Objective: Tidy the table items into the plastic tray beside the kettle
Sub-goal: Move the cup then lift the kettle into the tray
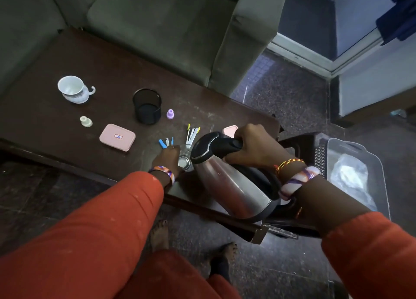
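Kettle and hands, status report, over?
Right hand grips kettle handle, kettle tilted. Left hand holds small glass. Plastic tray right of table, items not yet loaded.

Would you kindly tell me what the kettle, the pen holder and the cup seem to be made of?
Kettle: brushed steel body by its dull sheen, with a glossy black handle, probably plastic. Pen holder: black wire mesh, likely metal. Cup: glazed white ceramic, apparently.
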`<control>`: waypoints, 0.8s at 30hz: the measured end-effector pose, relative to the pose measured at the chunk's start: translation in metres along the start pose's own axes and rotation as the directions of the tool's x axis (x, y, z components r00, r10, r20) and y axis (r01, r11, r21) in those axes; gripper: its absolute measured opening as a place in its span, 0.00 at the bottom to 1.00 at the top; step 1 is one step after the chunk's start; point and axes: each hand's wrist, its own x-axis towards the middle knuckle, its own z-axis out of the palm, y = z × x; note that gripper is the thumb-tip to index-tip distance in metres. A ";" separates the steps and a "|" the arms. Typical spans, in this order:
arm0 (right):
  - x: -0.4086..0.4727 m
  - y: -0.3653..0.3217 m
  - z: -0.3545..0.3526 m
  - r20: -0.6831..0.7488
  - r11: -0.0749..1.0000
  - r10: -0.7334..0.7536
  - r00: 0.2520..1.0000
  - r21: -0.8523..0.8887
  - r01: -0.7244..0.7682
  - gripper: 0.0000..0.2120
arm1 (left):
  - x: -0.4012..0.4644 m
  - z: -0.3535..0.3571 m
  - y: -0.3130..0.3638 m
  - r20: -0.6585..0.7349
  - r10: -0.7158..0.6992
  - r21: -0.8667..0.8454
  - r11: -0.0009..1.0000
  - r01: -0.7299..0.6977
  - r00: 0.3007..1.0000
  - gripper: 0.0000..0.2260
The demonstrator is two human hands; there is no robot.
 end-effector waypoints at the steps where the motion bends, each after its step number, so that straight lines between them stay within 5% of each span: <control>1: 0.002 -0.001 0.000 0.006 1.000 0.002 1.000 -0.004 -0.002 0.19 | 0.000 0.000 0.001 0.006 -0.003 0.002 1.000 0.003 1.000 0.21; 24: 0.009 -0.009 -0.002 0.078 0.997 0.029 0.996 -0.072 -0.024 0.19 | -0.004 0.004 0.001 -0.030 -0.028 -0.029 0.999 0.027 0.999 0.21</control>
